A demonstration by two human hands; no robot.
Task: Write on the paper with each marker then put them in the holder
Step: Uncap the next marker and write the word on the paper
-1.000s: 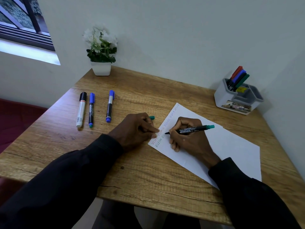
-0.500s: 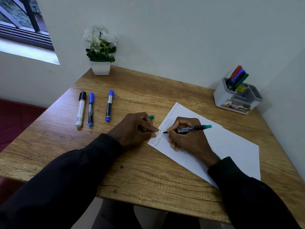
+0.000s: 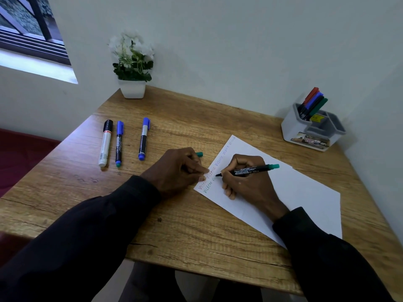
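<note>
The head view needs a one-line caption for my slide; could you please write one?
Right hand writes on the paper with a green marker; left hand holds its cap.

We see pale walls [image 3: 218,40] meeting in a corner | wooden desk [image 3: 196,236] | window [image 3: 28,35] upper left, daylight | white potted flowers [image 3: 132,66]
</note>
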